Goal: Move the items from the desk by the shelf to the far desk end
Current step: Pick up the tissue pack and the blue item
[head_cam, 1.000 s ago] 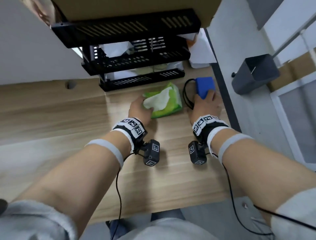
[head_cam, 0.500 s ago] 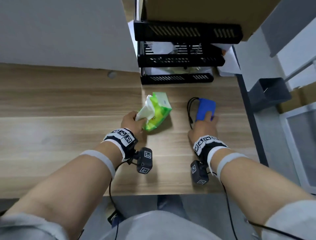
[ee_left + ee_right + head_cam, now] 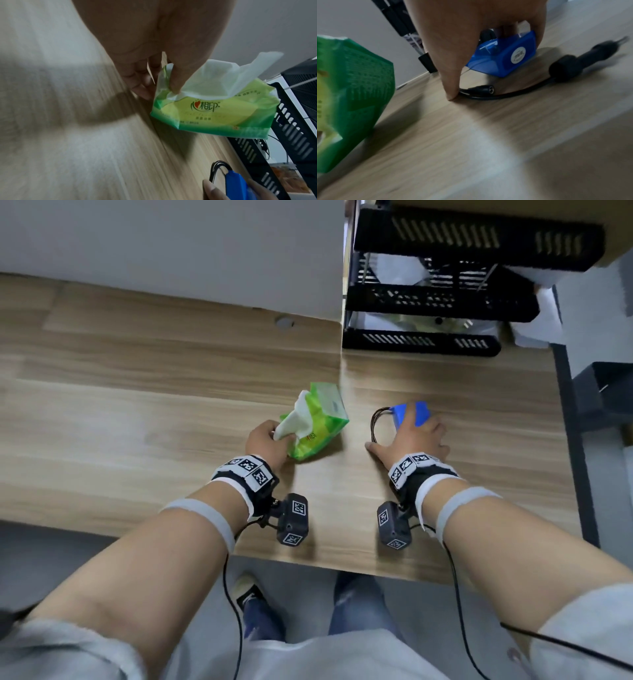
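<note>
A green tissue pack with white tissue sticking out hangs tilted just above the wooden desk. My left hand pinches its near end between thumb and fingers; in the left wrist view the thumb lies on the tissue pack. A blue block with a looped black cable lies to the right. My right hand grips the block from above, and in the right wrist view its thumb tip touches the desk beside the cable below the blue block.
A black tiered shelf holding papers stands at the back right on the desk. A white partition runs along the back. The desk's right edge borders a dark bin. My legs and a shoe show below the near edge.
Both hands have drawn back from the shelf and leftward, carrying the tissue pack and dragging the blue block with its cable. The pack has risen and tilted.
</note>
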`<action>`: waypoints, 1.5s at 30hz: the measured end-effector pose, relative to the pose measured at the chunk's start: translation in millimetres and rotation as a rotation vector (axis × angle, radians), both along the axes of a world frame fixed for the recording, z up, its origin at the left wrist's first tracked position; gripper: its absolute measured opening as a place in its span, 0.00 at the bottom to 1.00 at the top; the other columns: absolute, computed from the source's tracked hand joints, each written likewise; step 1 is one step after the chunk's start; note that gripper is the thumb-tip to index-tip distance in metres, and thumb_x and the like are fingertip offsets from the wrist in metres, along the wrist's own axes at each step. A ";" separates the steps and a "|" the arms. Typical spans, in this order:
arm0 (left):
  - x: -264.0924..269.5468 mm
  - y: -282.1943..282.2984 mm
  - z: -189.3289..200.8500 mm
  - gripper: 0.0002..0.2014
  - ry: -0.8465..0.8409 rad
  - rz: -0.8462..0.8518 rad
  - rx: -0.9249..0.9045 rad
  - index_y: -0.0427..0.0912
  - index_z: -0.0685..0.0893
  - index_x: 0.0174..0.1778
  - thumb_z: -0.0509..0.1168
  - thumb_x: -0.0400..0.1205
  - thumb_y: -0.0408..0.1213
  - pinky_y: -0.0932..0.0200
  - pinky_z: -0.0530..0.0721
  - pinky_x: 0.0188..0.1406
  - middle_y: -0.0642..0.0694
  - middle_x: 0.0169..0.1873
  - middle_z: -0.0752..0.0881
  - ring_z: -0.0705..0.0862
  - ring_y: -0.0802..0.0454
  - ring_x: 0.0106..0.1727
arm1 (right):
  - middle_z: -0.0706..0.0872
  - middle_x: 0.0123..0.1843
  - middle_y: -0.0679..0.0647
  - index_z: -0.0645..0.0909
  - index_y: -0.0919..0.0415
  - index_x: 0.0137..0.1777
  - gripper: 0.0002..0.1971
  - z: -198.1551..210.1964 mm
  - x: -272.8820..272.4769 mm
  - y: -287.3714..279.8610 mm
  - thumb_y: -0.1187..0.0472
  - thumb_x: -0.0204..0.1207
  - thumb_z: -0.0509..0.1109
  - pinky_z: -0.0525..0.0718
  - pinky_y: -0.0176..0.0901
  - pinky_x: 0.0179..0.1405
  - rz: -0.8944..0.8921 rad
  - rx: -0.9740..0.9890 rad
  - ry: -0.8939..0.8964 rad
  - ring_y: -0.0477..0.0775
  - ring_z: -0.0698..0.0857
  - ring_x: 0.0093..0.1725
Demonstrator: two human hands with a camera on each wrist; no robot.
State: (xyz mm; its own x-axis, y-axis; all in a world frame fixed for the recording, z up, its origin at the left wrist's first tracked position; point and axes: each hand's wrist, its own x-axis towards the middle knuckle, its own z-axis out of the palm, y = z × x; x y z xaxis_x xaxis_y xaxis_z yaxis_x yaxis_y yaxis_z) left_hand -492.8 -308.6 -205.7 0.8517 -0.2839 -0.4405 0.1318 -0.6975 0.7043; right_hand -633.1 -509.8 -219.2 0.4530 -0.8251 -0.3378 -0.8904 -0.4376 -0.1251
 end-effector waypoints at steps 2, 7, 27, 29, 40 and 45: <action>-0.8 3.8 0.4 0.03 -0.005 0.034 -0.003 0.41 0.84 0.45 0.72 0.78 0.35 0.40 0.89 0.49 0.40 0.36 0.86 0.87 0.36 0.42 | 0.67 0.72 0.66 0.54 0.41 0.79 0.51 0.2 6.5 -4.5 0.33 0.59 0.76 0.77 0.59 0.58 0.064 -0.004 0.020 0.67 0.66 0.73; 0.8 20.1 14.3 0.04 0.029 0.091 -0.059 0.44 0.84 0.45 0.72 0.78 0.34 0.43 0.90 0.49 0.45 0.33 0.85 0.86 0.42 0.39 | 0.67 0.67 0.65 0.61 0.43 0.69 0.41 7.6 34.7 7.7 0.47 0.56 0.78 0.80 0.53 0.46 0.252 0.091 0.082 0.68 0.68 0.65; 81.7 431.0 93.1 0.04 -0.226 0.566 -0.087 0.40 0.87 0.41 0.72 0.76 0.37 0.55 0.80 0.39 0.40 0.35 0.87 0.85 0.39 0.40 | 0.77 0.60 0.60 0.68 0.43 0.69 0.40 113.3 218.3 365.6 0.42 0.54 0.76 0.78 0.43 0.45 0.638 0.456 -0.274 0.61 0.83 0.46; 92.2 472.7 103.5 0.03 -0.264 0.634 -0.096 0.40 0.87 0.41 0.71 0.77 0.36 0.58 0.74 0.39 0.42 0.35 0.87 0.83 0.42 0.39 | 0.79 0.60 0.59 0.68 0.42 0.69 0.40 124.0 239.1 405.1 0.42 0.53 0.76 0.78 0.43 0.44 0.666 0.480 -0.315 0.60 0.84 0.47; 153.1 612.8 119.6 0.07 -0.325 0.815 -0.081 0.43 0.81 0.34 0.71 0.76 0.37 0.53 0.80 0.39 0.47 0.29 0.82 0.80 0.43 0.35 | 0.83 0.52 0.52 0.71 0.46 0.68 0.34 149.9 341.6 543.8 0.49 0.61 0.79 0.80 0.45 0.43 0.820 0.547 -0.408 0.57 0.84 0.48; 207.2 661.4 123.9 0.07 -0.335 0.851 -0.059 0.44 0.80 0.33 0.71 0.75 0.39 0.48 0.86 0.42 0.47 0.29 0.82 0.80 0.43 0.34 | 0.83 0.55 0.53 0.70 0.48 0.69 0.35 141.6 411.1 595.2 0.48 0.61 0.79 0.81 0.45 0.42 0.827 0.597 -0.416 0.57 0.84 0.49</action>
